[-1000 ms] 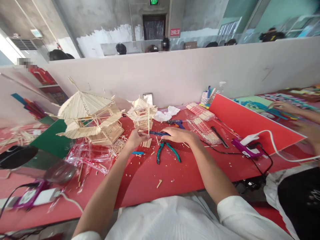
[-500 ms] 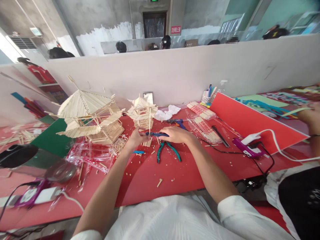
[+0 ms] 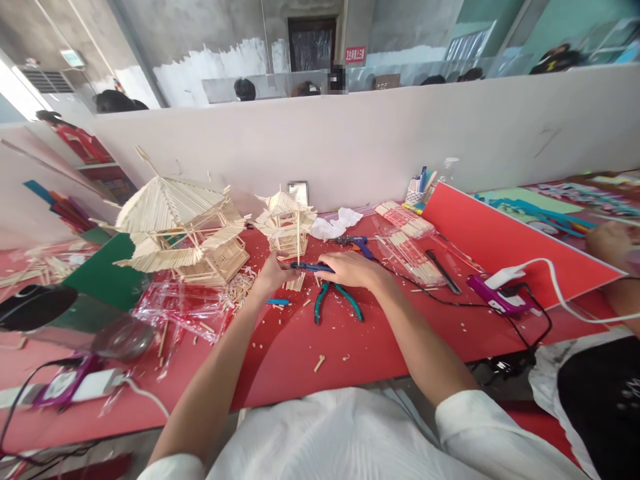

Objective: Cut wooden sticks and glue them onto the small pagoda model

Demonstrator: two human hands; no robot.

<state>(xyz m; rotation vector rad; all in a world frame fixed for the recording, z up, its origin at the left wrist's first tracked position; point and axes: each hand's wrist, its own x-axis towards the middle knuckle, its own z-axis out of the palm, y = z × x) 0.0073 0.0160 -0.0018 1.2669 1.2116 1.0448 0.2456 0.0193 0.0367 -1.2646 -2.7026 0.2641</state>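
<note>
My left hand point(image 3: 273, 275) is closed in a pinch around the lower end of a thin wooden stick point(image 3: 299, 240) that stands upright on the red table point(image 3: 380, 340). My right hand point(image 3: 353, 269) is closed on a dark blue cutter point(image 3: 311, 267) whose tip meets the stick near its base. Just behind the stick stands a small stick-built pavilion model point(image 3: 285, 223). Teal-handled pliers point(image 3: 333, 301) lie on the table under my right hand.
A large stick pavilion point(image 3: 180, 230) sits at the left on crumpled clear wrappers point(image 3: 183, 310). Packs of sticks point(image 3: 410, 243), a purple glue gun point(image 3: 493, 293) with cables and a pen cup point(image 3: 415, 193) are at the right. Another person's hand point(image 3: 607, 240) works at the far right. Stick offcuts litter the table.
My hands have stayed in place on the stick and the cutter. The neighbouring person's hand at the far right has shifted. The view has drifted slightly.
</note>
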